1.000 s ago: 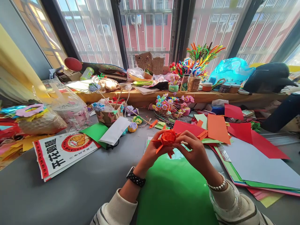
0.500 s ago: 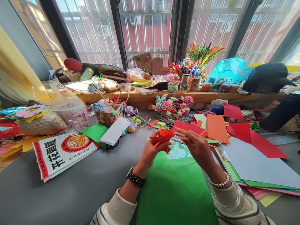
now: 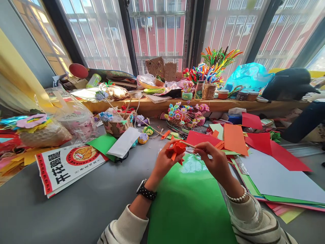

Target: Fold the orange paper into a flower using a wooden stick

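Note:
An orange-red paper flower (image 3: pixel 178 147) is held between the thumb and fingers of my left hand (image 3: pixel 162 163), its folded petals partly covered by them. My right hand (image 3: pixel 212 158) pinches a thin wooden stick (image 3: pixel 188 144), whose left end reaches the flower's upper edge. Whether the tip presses on a petal or goes between petals is too small to tell. Beneath both hands lies a glossy green mat (image 3: pixel 191 206). Just beyond the fingers, scissors (image 3: pixel 197 156) rest near the mat's far edge, partly hidden.
To the right lie red sheets (image 3: pixel 286 156), an orange sheet (image 3: pixel 235 139) and a stack of white paper (image 3: pixel 289 181). A printed paper bag (image 3: pixel 73 167) is on the left. Behind stand a basket (image 3: pixel 118 126), small paper flowers (image 3: pixel 181 113) and a dark bottle (image 3: pixel 303 122).
My right fingers, outstretched before, have curled round the stick, which now slants to the flower. My left hand has turned the flower slightly.

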Motion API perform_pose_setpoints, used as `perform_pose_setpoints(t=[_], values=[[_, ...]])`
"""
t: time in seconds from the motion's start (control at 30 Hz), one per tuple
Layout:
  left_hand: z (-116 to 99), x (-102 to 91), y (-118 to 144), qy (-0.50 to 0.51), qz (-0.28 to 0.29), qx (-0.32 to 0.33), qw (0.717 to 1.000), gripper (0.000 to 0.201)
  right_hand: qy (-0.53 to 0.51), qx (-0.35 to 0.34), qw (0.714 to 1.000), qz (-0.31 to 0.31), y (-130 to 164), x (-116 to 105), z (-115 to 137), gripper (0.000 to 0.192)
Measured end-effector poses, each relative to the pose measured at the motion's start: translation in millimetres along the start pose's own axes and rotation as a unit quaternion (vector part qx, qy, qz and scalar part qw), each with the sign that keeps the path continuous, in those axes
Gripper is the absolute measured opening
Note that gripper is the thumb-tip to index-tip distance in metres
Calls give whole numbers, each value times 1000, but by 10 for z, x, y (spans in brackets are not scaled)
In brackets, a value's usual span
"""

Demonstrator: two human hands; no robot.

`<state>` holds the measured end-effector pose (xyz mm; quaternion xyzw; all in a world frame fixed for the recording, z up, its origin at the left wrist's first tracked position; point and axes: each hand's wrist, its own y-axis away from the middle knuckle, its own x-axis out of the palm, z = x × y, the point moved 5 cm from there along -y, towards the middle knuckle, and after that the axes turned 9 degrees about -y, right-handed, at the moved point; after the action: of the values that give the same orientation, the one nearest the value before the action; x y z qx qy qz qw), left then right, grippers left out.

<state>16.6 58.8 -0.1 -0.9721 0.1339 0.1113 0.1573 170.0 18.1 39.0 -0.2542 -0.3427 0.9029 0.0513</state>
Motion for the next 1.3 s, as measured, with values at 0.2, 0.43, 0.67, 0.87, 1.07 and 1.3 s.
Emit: perform_pose_setpoints(t=[0.2, 0.43, 0.67, 0.87, 1.07, 1.3], values=[[-103, 50, -121, -408, 42, 145, 901, 35, -20, 22, 997, -72, 3, -72, -68, 14], [-110, 181, -78, -493, 75, 204, 842, 36, -8, 17, 998, -57, 10, -31, -91, 13], [-56, 153, -78, -426, 60, 186, 883, 33, 12, 23, 999, -46, 7, -9, -106, 16], [-55, 168, -63, -455, 71, 189, 867, 37, 17, 25, 999, -39, 8, 0, -96, 15], [42, 85, -76, -228, 19, 99, 968, 47, -12, 5, 998, -63, -29, -48, -64, 13], [90, 124, -86, 192, 55, -89, 976, 56, -103, 27, 994, -10, -44, -11, -97, 14]])
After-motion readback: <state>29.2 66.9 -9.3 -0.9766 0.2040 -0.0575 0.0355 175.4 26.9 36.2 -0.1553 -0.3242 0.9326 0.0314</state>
